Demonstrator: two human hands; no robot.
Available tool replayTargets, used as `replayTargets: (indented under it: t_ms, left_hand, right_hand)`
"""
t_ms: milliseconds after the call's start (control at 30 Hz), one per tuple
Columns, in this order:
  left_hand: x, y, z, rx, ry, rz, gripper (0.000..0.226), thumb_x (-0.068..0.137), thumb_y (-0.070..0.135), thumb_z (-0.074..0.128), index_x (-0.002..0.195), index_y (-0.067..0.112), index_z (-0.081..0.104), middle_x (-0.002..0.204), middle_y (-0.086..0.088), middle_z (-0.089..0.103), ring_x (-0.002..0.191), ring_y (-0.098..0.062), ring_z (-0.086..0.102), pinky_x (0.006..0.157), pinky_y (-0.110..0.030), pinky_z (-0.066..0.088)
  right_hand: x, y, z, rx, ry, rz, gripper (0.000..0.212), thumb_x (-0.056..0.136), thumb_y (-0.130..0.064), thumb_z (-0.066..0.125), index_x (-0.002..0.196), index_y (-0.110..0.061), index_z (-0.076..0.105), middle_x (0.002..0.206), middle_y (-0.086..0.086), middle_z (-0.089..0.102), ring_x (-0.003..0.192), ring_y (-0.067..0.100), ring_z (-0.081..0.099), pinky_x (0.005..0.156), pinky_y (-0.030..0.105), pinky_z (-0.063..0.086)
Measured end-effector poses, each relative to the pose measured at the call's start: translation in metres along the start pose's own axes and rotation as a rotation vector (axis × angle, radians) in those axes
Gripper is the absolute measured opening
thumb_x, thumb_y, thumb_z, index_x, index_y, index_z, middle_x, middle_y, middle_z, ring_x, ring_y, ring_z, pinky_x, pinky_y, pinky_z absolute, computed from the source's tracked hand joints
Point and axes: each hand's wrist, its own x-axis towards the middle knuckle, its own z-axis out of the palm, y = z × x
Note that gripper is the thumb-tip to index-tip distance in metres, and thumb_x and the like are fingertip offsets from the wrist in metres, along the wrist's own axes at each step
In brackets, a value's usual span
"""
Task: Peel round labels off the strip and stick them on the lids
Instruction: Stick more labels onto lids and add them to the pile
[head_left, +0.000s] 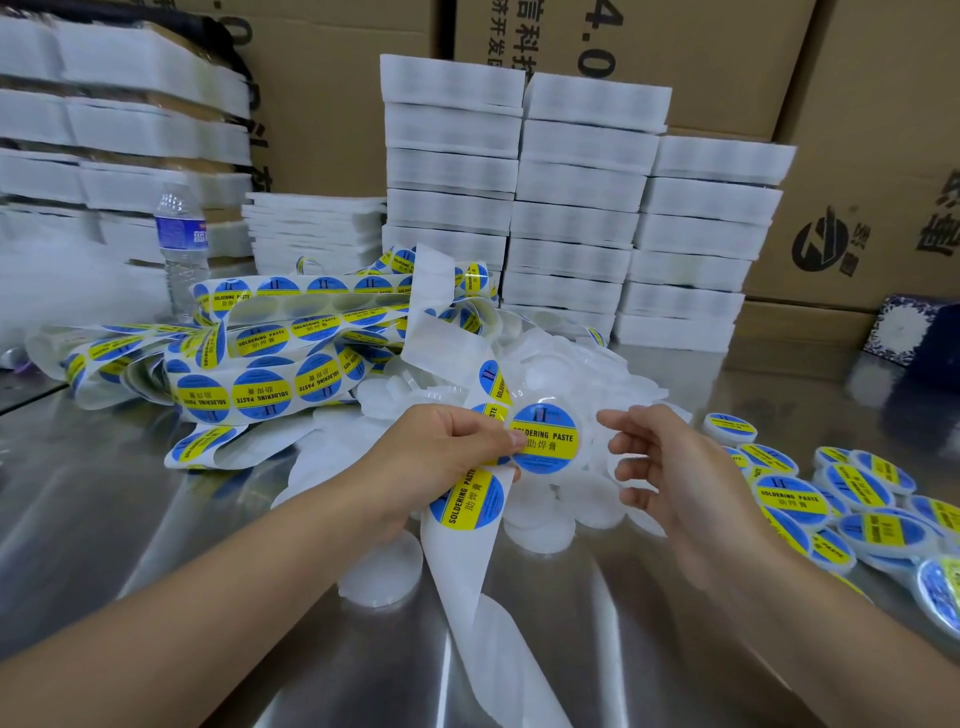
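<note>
**A:** Where is the lid being worked on?

**B:** Lid (584, 434) is held up above the tabletop (156, 493), between both hands. A round label (544, 439) covers most of its face. The left hand (447, 452) has it: thumb pinching the label's left edge against the lid, other fingers curled behind. The strip (483, 597) runs through the same grip.

**A:** Why both in one hand?

**B:** My guess is it keeps the next label (470, 501) right beside the lid, so peeling and sticking need little reach. The thumb looks to be rubbing the edge down.

**A:** And the right hand?

**B:** Right hand (670, 467) is just beside the lid's right rim, fingers spread and relaxed, holding nothing. I cannot tell whether a fingertip touches the rim.

**A:** Orientation?

**B:** The lid faces the camera. Its print reads left to right, dipping a little to the right. The strip's long axis runs far to near, its bare tail trailing toward the person. The next label's print runs lengthwise along the strip.

**A:** Surroundings?

**B:** A heap of bare lids (571, 374) lies just behind the hands, and labelled lids (789, 493) are gathered at right, probably the done pile. Tangled loose strip (260, 353) lies at left, near a water bottle (182, 244). White foam stacks (571, 208) and cardboard boxes (857, 234) stand behind.
</note>
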Motion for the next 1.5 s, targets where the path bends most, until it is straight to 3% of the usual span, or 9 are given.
replayTargets:
  t_ms: [133, 233, 467, 567, 733, 900, 1033, 1233, 1500]
  left_hand:
    - [-0.006, 0.002, 0.005, -0.003, -0.087, -0.003, 0.015, 0.080, 0.038, 0.069, 0.074, 0.029, 0.078, 0.078, 0.004, 0.076, 0.063, -0.004, 0.067, 0.059, -0.013, 0.050]
    - [-0.009, 0.004, 0.008, -0.007, -0.112, -0.006, 0.023, 0.082, 0.040, 0.065, 0.069, 0.027, 0.078, 0.070, 0.004, 0.074, 0.056, -0.003, 0.064, 0.052, -0.012, 0.046]
    - [-0.011, 0.007, 0.007, -0.001, -0.159, 0.018, 0.037, 0.062, 0.056, 0.065, 0.069, 0.023, 0.077, 0.073, -0.003, 0.071, 0.062, -0.012, 0.060, 0.062, -0.021, 0.047]
    - [-0.011, 0.006, 0.007, -0.016, -0.161, 0.020, 0.047, 0.058, 0.056, 0.066, 0.078, 0.015, 0.076, 0.077, -0.008, 0.071, 0.066, -0.016, 0.061, 0.064, -0.024, 0.047]
    - [-0.011, 0.005, 0.007, -0.004, -0.165, 0.002, 0.025, 0.083, 0.038, 0.065, 0.069, 0.020, 0.076, 0.070, -0.002, 0.070, 0.061, -0.011, 0.060, 0.057, -0.018, 0.047]
    - [-0.012, 0.003, 0.009, -0.002, -0.181, -0.012, 0.028, 0.079, 0.046, 0.064, 0.065, 0.025, 0.076, 0.066, 0.004, 0.071, 0.053, -0.004, 0.059, 0.051, -0.013, 0.044]
    - [-0.008, 0.000, 0.007, -0.024, -0.171, -0.031, 0.041, 0.077, 0.055, 0.060, 0.078, 0.018, 0.078, 0.083, -0.006, 0.076, 0.072, -0.016, 0.069, 0.070, -0.024, 0.052]
    - [-0.009, 0.003, 0.007, -0.143, -0.231, -0.046, 0.054, 0.051, 0.061, 0.062, 0.072, 0.014, 0.078, 0.085, -0.015, 0.075, 0.071, -0.021, 0.070, 0.062, -0.021, 0.053]
    - [-0.009, 0.003, 0.008, -0.066, -0.249, 0.000, 0.032, 0.064, 0.040, 0.078, 0.080, 0.013, 0.077, 0.089, -0.011, 0.074, 0.082, -0.025, 0.068, 0.081, -0.030, 0.050]
  right_hand:
    - [-0.002, 0.005, 0.010, -0.208, -0.115, -0.074, 0.031, 0.087, -0.047, 0.052, 0.088, -0.020, 0.068, 0.070, -0.005, 0.066, 0.056, 0.009, 0.057, 0.059, 0.025, 0.045]
    - [-0.011, 0.011, 0.016, -0.263, -0.249, -0.274, 0.057, 0.062, -0.064, 0.059, 0.104, -0.026, 0.059, 0.074, -0.015, 0.070, 0.063, -0.001, 0.063, 0.056, 0.012, 0.047]
    - [-0.013, 0.014, 0.013, -0.184, -0.402, -0.391, 0.073, 0.052, -0.037, 0.080, 0.118, -0.036, 0.048, 0.089, -0.006, 0.073, 0.078, 0.012, 0.071, 0.067, 0.018, 0.053]
    - [-0.014, 0.014, 0.013, -0.220, -0.389, -0.410, 0.067, 0.051, -0.036, 0.082, 0.113, -0.035, 0.054, 0.092, -0.008, 0.073, 0.080, 0.011, 0.070, 0.067, 0.017, 0.052]
    - [-0.014, 0.011, 0.013, -0.164, -0.427, -0.366, 0.050, 0.052, -0.035, 0.082, 0.098, -0.035, 0.063, 0.086, 0.000, 0.073, 0.074, 0.016, 0.071, 0.062, 0.020, 0.053]
    - [-0.015, 0.006, 0.012, -0.160, -0.413, -0.351, 0.041, 0.052, -0.035, 0.081, 0.090, -0.034, 0.066, 0.079, 0.000, 0.073, 0.067, 0.014, 0.069, 0.055, 0.016, 0.049]
    - [-0.016, 0.005, 0.011, -0.193, -0.378, -0.372, 0.032, 0.061, -0.028, 0.080, 0.090, -0.029, 0.065, 0.070, -0.003, 0.071, 0.059, 0.008, 0.067, 0.050, 0.013, 0.046]
    - [-0.014, 0.005, 0.011, -0.209, -0.305, -0.336, 0.028, 0.053, -0.046, 0.074, 0.078, -0.034, 0.068, 0.058, -0.001, 0.068, 0.050, 0.009, 0.062, 0.043, 0.018, 0.045]
    - [-0.014, 0.004, 0.010, -0.206, -0.239, -0.304, 0.015, 0.071, -0.035, 0.074, 0.075, -0.022, 0.068, 0.052, 0.005, 0.065, 0.040, 0.009, 0.054, 0.038, 0.019, 0.041]
